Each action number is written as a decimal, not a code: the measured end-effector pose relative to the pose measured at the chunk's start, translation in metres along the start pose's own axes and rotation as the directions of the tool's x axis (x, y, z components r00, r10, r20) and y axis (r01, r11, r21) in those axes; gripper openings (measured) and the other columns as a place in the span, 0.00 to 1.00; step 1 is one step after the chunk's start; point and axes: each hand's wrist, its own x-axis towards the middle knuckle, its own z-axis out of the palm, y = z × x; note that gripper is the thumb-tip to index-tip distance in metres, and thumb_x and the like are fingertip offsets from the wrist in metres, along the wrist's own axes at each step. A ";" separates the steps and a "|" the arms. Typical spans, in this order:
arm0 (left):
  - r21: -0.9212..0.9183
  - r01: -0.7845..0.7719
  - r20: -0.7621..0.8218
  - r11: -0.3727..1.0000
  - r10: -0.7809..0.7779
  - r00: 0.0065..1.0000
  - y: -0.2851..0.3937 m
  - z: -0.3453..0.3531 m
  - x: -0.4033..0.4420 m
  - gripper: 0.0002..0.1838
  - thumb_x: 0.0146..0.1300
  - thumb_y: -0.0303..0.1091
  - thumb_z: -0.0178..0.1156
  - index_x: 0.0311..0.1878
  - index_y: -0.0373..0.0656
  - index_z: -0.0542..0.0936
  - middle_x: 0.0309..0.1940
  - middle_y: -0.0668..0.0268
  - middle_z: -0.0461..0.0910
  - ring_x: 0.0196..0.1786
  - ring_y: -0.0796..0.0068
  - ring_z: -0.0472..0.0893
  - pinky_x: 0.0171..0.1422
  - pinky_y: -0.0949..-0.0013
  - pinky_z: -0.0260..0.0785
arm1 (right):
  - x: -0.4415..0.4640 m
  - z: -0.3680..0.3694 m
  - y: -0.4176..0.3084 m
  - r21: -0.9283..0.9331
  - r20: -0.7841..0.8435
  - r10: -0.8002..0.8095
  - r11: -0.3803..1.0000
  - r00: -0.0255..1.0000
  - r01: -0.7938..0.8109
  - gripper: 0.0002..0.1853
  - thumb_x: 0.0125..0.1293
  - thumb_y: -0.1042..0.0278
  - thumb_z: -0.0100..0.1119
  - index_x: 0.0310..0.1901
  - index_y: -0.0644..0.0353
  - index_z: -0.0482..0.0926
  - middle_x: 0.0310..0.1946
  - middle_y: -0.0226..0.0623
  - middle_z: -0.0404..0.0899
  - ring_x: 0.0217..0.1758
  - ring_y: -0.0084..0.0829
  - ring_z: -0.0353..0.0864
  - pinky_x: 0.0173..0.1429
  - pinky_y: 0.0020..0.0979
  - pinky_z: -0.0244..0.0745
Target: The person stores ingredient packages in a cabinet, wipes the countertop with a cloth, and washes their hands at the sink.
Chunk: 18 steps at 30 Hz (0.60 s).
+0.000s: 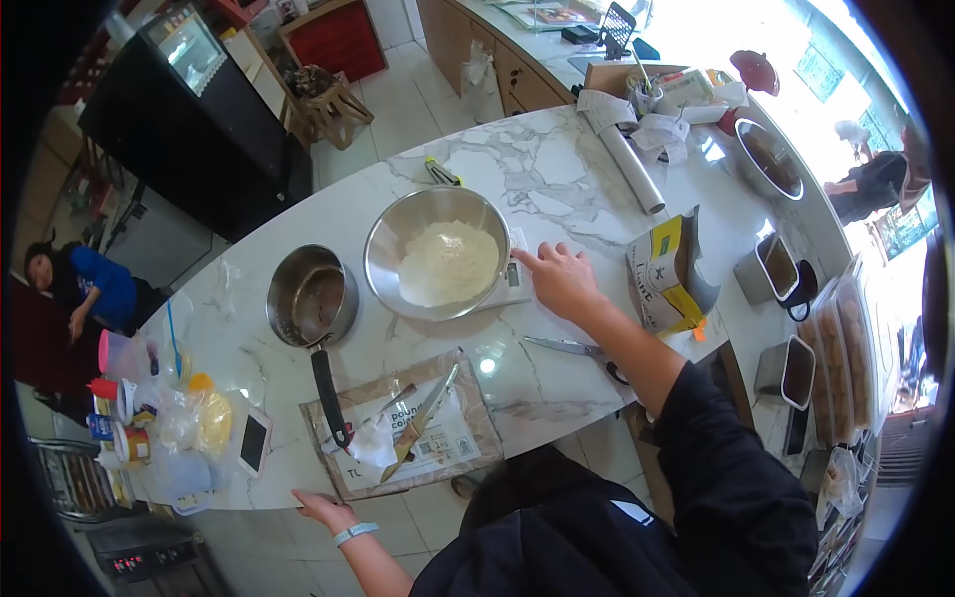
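Observation:
A steel mixing bowl holds a heap of pale flour and stands on a white kitchen scale. My right hand is at the scale's right side, index finger stretched toward it, holding nothing. My left hand rests by the table's front edge with its fingers extended and nothing in it. Left of the bowl sits a saucepan with a black handle and brown residue inside. In front lies a brown paper packet with a knife and a crumpled white wrapper on top.
Scissors and an open yellow-and-white flour bag lie to the right. A foil roll, a second steel bowl and metal tins stand farther off. A phone is at left. Another person is at far left.

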 end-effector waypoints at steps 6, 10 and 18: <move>0.086 -0.093 -0.082 0.992 0.100 0.992 -0.010 -0.010 0.043 0.47 0.57 0.59 0.51 0.66 0.36 0.42 0.64 0.45 0.50 0.63 0.53 0.60 0.65 0.56 0.53 | 0.005 -0.002 0.001 -0.044 0.108 -0.041 0.998 0.993 0.046 0.27 0.57 0.71 0.47 0.60 0.41 0.62 0.43 0.35 0.72 0.45 0.34 0.73 0.42 0.40 0.68; 0.208 0.029 -0.224 0.978 0.019 0.974 -0.002 -0.001 0.033 0.47 0.56 0.59 0.52 0.65 0.35 0.43 0.63 0.42 0.51 0.63 0.51 0.60 0.64 0.55 0.56 | 0.018 -0.007 0.007 0.120 0.110 -0.027 0.993 0.994 0.013 0.27 0.56 0.72 0.48 0.60 0.42 0.62 0.42 0.36 0.73 0.46 0.34 0.74 0.41 0.39 0.69; 0.312 0.002 -0.327 0.950 0.105 0.939 -0.012 -0.002 0.047 0.45 0.54 0.64 0.51 0.64 0.38 0.51 0.59 0.37 0.55 0.59 0.45 0.64 0.58 0.52 0.62 | 0.025 -0.004 -0.010 -0.097 0.230 -0.017 0.994 0.973 0.040 0.26 0.59 0.73 0.43 0.61 0.47 0.59 0.42 0.36 0.75 0.48 0.35 0.74 0.45 0.42 0.68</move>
